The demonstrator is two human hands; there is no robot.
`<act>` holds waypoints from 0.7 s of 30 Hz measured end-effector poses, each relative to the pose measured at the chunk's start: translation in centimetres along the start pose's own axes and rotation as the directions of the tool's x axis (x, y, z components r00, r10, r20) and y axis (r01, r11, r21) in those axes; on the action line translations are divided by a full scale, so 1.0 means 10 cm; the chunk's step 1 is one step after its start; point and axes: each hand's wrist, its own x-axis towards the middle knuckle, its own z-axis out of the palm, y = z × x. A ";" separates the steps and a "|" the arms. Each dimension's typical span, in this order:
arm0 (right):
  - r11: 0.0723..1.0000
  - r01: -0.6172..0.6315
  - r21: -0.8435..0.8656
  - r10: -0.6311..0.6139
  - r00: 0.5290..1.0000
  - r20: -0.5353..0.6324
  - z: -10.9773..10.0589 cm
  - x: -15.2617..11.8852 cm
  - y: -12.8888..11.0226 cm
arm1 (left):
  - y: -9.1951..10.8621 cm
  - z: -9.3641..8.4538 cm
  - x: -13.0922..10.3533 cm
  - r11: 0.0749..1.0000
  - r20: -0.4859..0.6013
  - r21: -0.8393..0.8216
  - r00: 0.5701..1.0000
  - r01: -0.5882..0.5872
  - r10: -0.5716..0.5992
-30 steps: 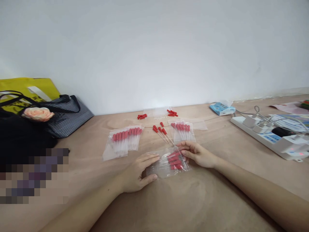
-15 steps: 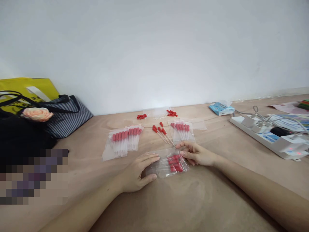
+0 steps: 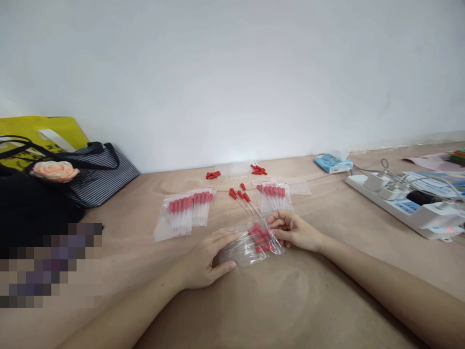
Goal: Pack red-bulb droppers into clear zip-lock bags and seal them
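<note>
A clear plastic bag (image 3: 238,251) lies in front of me, with several red-bulbed glass droppers (image 3: 262,237) inside, bulbs toward the right. My left hand (image 3: 209,257) holds its left end, fingers along the upper edge and thumb along the lower. At the right end, my right hand (image 3: 288,231) pinches the bag's edge between thumb and fingers. Just beyond the bag, several loose droppers (image 3: 244,198) rest on the table. Filled zip bags lie on both sides: one pair, including a left bag (image 3: 162,228), and a right bag (image 3: 267,206).
Red rubber bulbs (image 3: 213,175) and a second pile of bulbs (image 3: 259,170) sit near the wall, with thin glass tubes between them. A power strip (image 3: 385,198) with plugs and a blue tissue pack (image 3: 329,165) are on the right. Bags, including a striped bag (image 3: 105,174), stand left.
The droppers inside the bag have shifted and fanned out, bulbs slightly upward. My right fingers have curled in at the bag's right edge; my left hand has stayed put.
</note>
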 end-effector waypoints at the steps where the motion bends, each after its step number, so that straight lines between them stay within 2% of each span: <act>1: 1.000 -0.003 0.003 0.002 1.000 0.015 -0.01 0.00 0.00 | 0.00 0.00 0.00 1.000 -0.002 -0.002 1.000 -0.010 0.010; 5: 1.000 0.010 0.003 -0.010 1.000 0.018 0.00 0.01 0.00 | 0.00 0.01 0.00 1.000 0.003 -0.006 1.000 -0.010 0.010; 12: 0.995 0.103 0.000 -0.102 0.987 -0.125 0.08 0.06 0.08 | 0.02 0.00 0.02 1.000 -0.010 -0.010 1.000 -0.015 0.014; 21: 0.999 0.046 0.003 -0.046 0.998 -0.049 0.07 0.09 0.09 | 0.02 0.00 0.02 1.000 -0.002 -0.014 1.000 0.004 -0.005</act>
